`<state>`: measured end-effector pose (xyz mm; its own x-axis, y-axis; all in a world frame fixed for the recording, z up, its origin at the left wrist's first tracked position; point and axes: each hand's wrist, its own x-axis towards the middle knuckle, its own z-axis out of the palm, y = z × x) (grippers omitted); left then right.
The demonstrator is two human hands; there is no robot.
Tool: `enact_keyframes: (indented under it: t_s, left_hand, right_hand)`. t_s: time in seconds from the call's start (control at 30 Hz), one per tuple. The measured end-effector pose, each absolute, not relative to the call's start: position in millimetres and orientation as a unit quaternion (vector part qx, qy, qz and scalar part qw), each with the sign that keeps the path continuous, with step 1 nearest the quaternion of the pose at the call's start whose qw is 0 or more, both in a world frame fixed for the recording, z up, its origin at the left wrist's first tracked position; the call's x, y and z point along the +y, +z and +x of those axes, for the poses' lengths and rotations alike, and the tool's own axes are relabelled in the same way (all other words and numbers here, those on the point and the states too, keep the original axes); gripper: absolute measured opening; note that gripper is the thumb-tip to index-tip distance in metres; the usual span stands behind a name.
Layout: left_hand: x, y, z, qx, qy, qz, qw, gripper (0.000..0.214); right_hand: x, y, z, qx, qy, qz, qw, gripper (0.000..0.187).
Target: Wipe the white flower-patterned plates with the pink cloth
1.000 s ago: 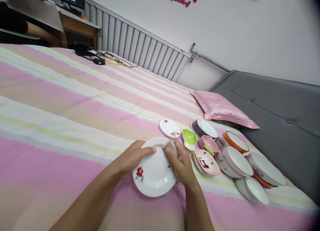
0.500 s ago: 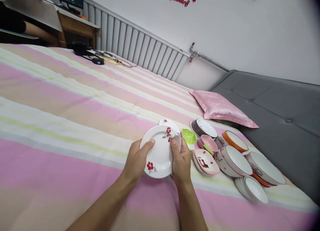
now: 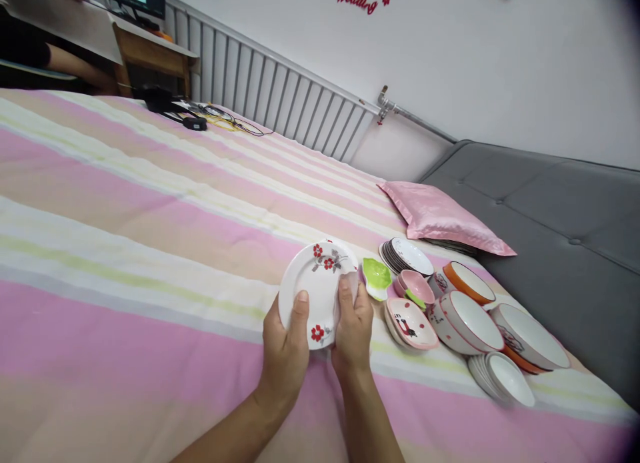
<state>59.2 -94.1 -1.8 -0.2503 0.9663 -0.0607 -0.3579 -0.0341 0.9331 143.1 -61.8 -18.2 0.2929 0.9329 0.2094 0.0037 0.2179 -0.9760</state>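
Note:
I hold a white plate with red flowers (image 3: pixel 313 283) over the striped bedspread (image 3: pixel 125 203). My left hand (image 3: pixel 287 349) grips its near edge, thumb on the face. My right hand (image 3: pixel 353 326) presses a small pale cloth (image 3: pixel 350 286) against the plate's right rim, fingers closed on it. The plate is tilted up toward me and hides most of another flowered plate lying on the bed behind it.
To the right lie a green leaf dish (image 3: pixel 376 276), a stack of dark-rimmed plates (image 3: pixel 407 255), pink bowls (image 3: pixel 413 323), orange-and-white bowls (image 3: pixel 530 346) and stacked white dishes (image 3: pixel 505 379). A pink pillow (image 3: pixel 440 216) and grey sofa (image 3: pixel 565 229) lie beyond; cables (image 3: pixel 220 119) lie far left.
The plate has turned in my hands and lifted away from me. My left hand slid from its far-left rim to its near edge; my right hand moved with the cloth along the right rim.

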Motion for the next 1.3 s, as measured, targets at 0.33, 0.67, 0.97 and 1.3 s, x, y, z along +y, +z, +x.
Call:
enact_keyframes:
  t_s: [0.33,0.67,0.97,1.3]
  left_hand:
    - [-71,20,21,0.332,0.495,0.389,0.702,0.045]
    - [-70,17,-7,0.412,0.323,0.513,0.68,0.035]
    - [-89,4,11,0.487,0.467,0.428,0.601,0.033]
    - [-195,-30,-14,0.547,0.505,0.337,0.577,0.046]
  right_hand:
    - [-65,7,174,-0.525,0.467,-0.452,0.55,0.024]
    - [-71,-6,169,-0.602,0.521,-0.445,0.41,0.027]
    - [-82,-29,160,-0.601,0.361,-0.531,0.475,0.033]
    - [-182,-35,126,-0.607,0.268,-0.588,0.462,0.024]
